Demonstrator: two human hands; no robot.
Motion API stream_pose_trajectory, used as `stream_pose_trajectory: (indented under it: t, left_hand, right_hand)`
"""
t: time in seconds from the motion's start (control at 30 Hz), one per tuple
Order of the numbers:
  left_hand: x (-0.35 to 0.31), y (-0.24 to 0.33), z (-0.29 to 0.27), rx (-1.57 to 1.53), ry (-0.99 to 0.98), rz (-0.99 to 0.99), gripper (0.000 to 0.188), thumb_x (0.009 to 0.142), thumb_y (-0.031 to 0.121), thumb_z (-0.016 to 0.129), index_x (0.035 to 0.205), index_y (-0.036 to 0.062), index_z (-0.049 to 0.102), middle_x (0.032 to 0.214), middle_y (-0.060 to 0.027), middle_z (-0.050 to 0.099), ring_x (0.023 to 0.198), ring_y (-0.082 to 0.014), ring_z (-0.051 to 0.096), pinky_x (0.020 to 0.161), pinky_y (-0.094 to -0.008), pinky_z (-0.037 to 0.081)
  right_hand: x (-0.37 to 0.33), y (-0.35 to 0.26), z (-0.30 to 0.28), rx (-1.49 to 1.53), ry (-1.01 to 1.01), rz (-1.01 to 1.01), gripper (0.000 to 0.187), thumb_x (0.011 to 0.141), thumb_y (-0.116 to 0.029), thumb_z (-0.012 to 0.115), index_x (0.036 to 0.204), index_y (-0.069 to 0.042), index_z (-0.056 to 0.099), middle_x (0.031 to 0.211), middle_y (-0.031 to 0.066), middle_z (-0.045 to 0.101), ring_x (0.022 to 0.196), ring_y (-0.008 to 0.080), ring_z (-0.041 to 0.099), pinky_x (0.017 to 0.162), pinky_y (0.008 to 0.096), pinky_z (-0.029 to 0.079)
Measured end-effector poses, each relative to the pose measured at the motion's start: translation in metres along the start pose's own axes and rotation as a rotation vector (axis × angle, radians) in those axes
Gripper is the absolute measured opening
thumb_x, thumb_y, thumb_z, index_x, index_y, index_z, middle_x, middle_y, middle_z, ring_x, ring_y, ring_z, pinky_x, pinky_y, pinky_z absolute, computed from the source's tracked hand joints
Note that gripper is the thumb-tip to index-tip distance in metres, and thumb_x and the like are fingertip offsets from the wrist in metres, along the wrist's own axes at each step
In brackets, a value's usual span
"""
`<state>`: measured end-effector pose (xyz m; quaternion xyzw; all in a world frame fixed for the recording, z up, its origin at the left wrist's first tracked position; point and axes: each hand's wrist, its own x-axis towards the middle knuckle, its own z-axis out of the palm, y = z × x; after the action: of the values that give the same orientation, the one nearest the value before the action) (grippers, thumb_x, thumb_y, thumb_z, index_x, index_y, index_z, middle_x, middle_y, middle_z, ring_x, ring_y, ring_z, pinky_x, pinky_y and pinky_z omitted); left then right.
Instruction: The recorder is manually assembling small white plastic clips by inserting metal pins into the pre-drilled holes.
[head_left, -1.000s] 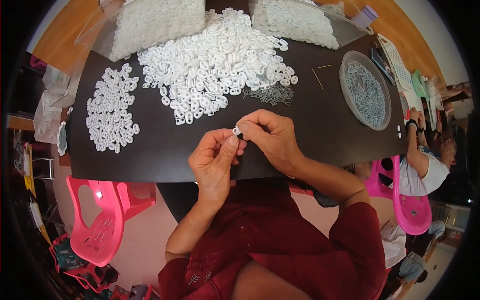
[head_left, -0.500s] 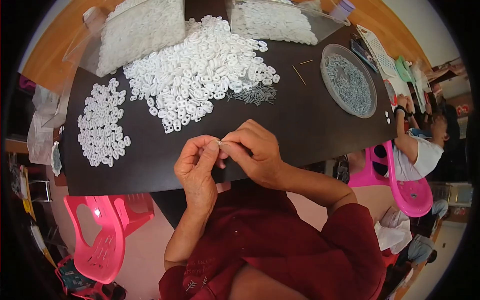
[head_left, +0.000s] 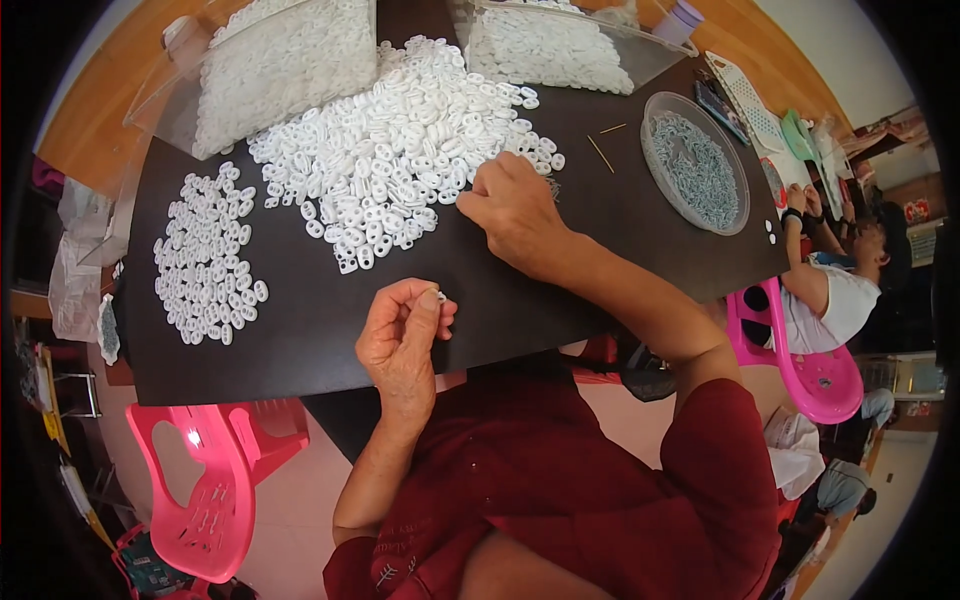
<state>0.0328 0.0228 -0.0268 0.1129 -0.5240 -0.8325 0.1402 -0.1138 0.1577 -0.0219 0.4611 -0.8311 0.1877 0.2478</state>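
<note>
My left hand (head_left: 402,330) pinches a small white oval piece (head_left: 441,297) between thumb and fingers, above the near part of the dark table (head_left: 310,345). My right hand (head_left: 518,215) reaches to the near right edge of a big heap of white oval pieces with holes (head_left: 370,140). Its fingers are bent together over the spot where small grey metal pins (head_left: 555,187) lie, mostly covered by the hand. Whatever the right fingertips hold is hidden.
A separate patch of white pieces (head_left: 205,260) lies at left. Clear bins (head_left: 290,80) of them stand behind. At right are two thin brass-coloured rods (head_left: 600,154) and a round clear tray (head_left: 655,185) of grey pins. Another person (head_left: 835,300) sits beyond, by a pink chair (head_left: 815,385).
My right hand has left my left hand and moved forward and right to the grey pins by the heap. My left hand stays almost in place, holding the white piece.
</note>
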Motion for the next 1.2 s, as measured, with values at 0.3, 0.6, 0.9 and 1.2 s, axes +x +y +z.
stream_pose_trajectory:
  t: [0.3, 0.6, 0.9, 1.2]
  left_hand:
    - [0.000, -0.001, 0.001, 0.021, -0.017, 0.061, 0.008, 0.089, 0.003, 0.057, 0.096, -0.0018, 0.058, 0.078, -0.0086, 0.063, 0.065, -0.0098, 0.058, 0.057, -0.0205, 0.046]
    - [-0.001, -0.002, 0.001, 0.040, -0.040, 0.063, 0.011, 0.089, 0.007, 0.058, 0.094, -0.0018, 0.057, 0.076, -0.0091, 0.062, 0.063, -0.0116, 0.056, 0.055, -0.0231, 0.045]
    - [-0.002, -0.003, -0.001, 0.044, -0.041, 0.077, 0.012, 0.089, 0.008, 0.058, 0.096, -0.0020, 0.058, 0.078, -0.0087, 0.064, 0.065, -0.0100, 0.057, 0.057, -0.0216, 0.046]
    - [-0.004, -0.005, 0.003, 0.086, 0.006, 0.105, 0.011, 0.089, 0.006, 0.059, 0.095, -0.0027, 0.059, 0.077, -0.0086, 0.064, 0.064, -0.0103, 0.058, 0.055, -0.0206, 0.045]
  right_hand:
    - [0.006, -0.003, -0.006, -0.269, -0.117, -0.194, 0.008, 0.070, -0.012, 0.052, 0.069, -0.004, 0.050, 0.074, 0.0100, 0.045, 0.073, 0.0259, 0.046, 0.065, 0.0364, 0.038]
    - [-0.023, 0.011, -0.043, -0.112, 0.039, 0.073, 0.006, 0.068, -0.007, 0.057, 0.074, -0.006, 0.055, 0.074, 0.0086, 0.048, 0.074, 0.0266, 0.048, 0.067, 0.0366, 0.039]
    - [-0.027, 0.005, -0.017, -0.101, -0.011, 0.171, 0.016, 0.069, -0.001, 0.061, 0.083, -0.006, 0.061, 0.077, 0.0066, 0.051, 0.076, 0.0251, 0.049, 0.066, 0.0347, 0.041]
    - [-0.025, 0.004, -0.025, 0.061, 0.087, 0.204, 0.015, 0.070, 0.000, 0.065, 0.083, -0.008, 0.064, 0.075, 0.0061, 0.054, 0.073, 0.0251, 0.052, 0.062, 0.0352, 0.043]
